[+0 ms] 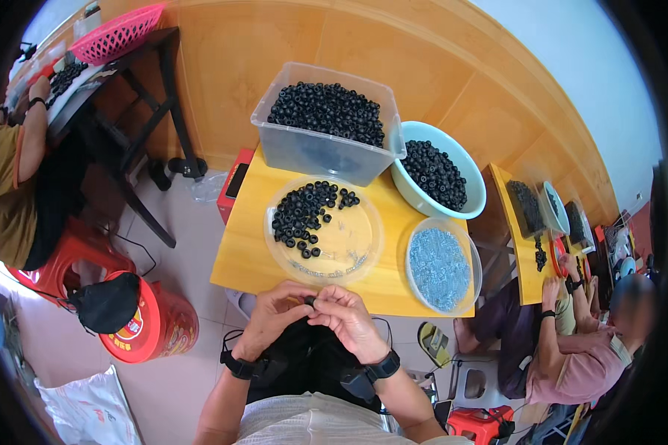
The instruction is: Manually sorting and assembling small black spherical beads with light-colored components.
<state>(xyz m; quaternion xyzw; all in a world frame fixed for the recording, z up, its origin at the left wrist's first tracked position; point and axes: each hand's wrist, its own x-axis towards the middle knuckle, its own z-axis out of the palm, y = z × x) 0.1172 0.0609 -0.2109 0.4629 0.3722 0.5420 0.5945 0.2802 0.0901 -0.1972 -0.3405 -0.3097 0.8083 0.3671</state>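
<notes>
Black ring (pixel 309 301) pinched between left hand (pixel 271 315), right hand (pixel 349 320).

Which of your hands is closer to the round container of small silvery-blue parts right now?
Right. The right hand sits just left of and below the round container; the left hand is farther left.

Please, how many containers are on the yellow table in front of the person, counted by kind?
Clear plastic box: 1
Light blue bowl: 1
Clear round tray: 1
Clear round tub: 1
Total: 4
</notes>
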